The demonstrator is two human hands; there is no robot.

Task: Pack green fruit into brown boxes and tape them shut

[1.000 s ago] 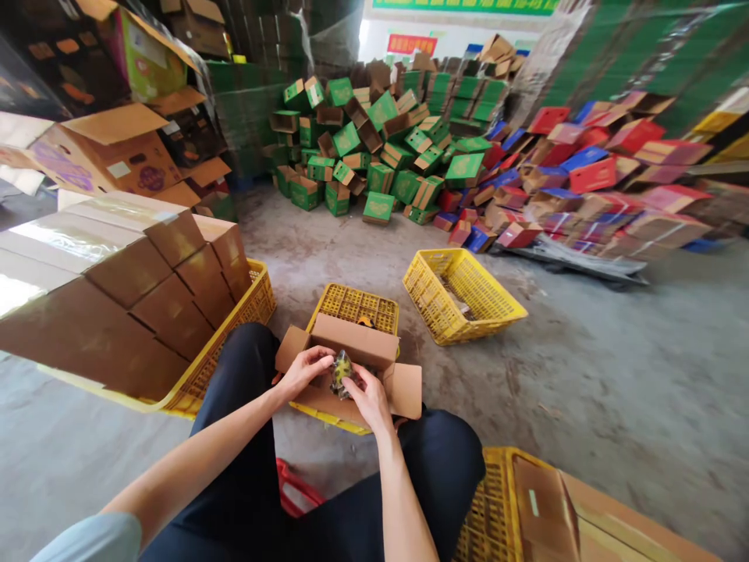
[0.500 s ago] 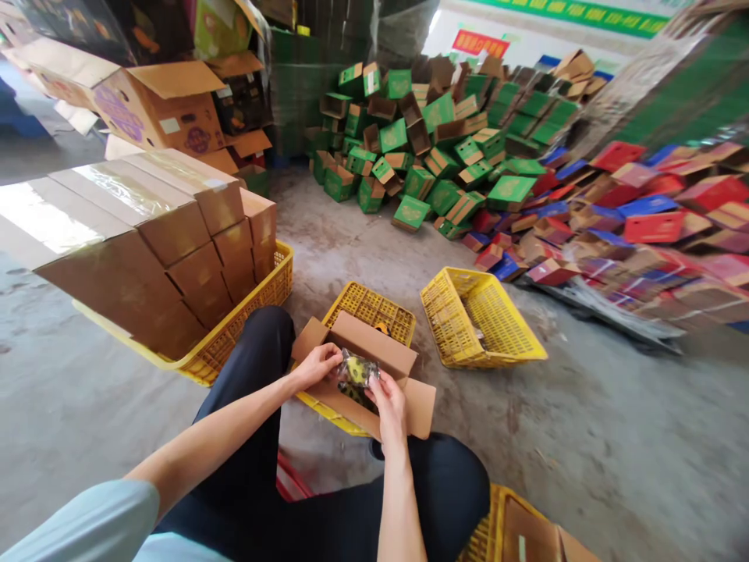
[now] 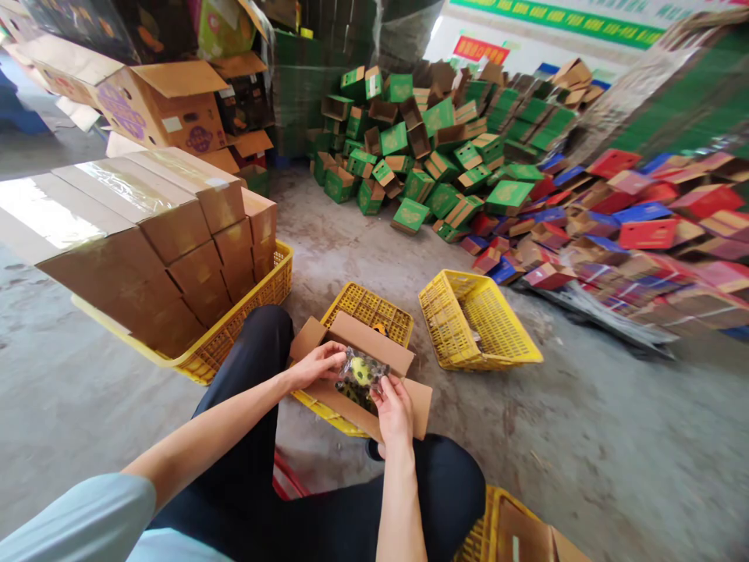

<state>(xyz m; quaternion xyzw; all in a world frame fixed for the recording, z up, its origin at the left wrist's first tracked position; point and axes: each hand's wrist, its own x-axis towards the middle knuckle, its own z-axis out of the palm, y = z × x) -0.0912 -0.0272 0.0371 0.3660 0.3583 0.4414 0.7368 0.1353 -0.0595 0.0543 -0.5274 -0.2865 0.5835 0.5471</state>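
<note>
A clear plastic packet (image 3: 363, 370) with something yellow-green and black inside is stretched between my two hands. My left hand (image 3: 319, 364) pinches its left end, and my right hand (image 3: 395, 406) grips its right end. Right below is an open cardboard box (image 3: 374, 343), its flaps spread outward. Similar dark and yellow-green packets (image 3: 355, 394) lie inside it, partly hidden by the held one. The box rests on an upturned-looking yellow plastic crate (image 3: 351, 300).
To the left, taped cardboard boxes (image 3: 175, 211) are stacked in a yellow crate (image 3: 246, 320). Another yellow crate (image 3: 497, 328) stands tilted at front right. Piles of green boxes (image 3: 409, 215) and red and blue boxes (image 3: 647, 232) lie behind. A crate with cardboard (image 3: 491, 523) sits by my right knee.
The packet has shifted slightly right and turned more face-up between my hands. My right hand has moved a little right and down; both hands keep their hold.
</note>
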